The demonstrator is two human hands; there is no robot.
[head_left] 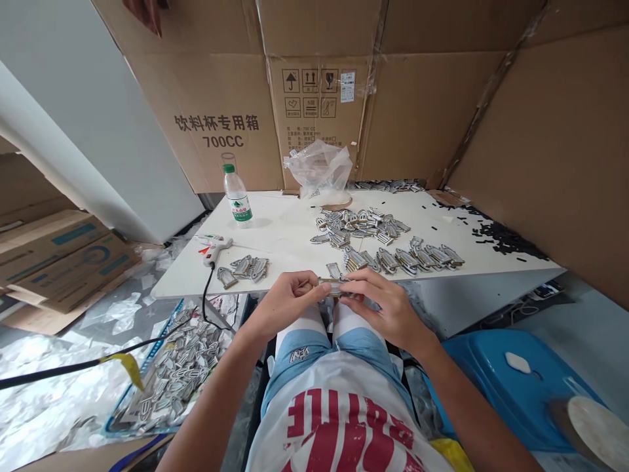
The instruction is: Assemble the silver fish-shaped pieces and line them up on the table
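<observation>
Both of my hands meet just in front of the white table's near edge (295,278), above my knees. My left hand (287,301) and my right hand (381,305) are closed in a pinch on the two ends of one small grey-and-tan cut-out piece (333,285). On the table just beyond my fingers lie a single similar piece (334,269), rows of stacked pieces (403,257) and a looser heap (358,226). A small group of pieces (243,269) lies to the left.
A glue gun (213,248) with a black cord and a water bottle (238,195) stand at the table's left. A crumpled plastic bag (319,167) sits at the back. Cardboard walls enclose the table. Black scraps (496,236) litter the right. On the floor: a tray of pieces (179,367) and a blue stool (511,380).
</observation>
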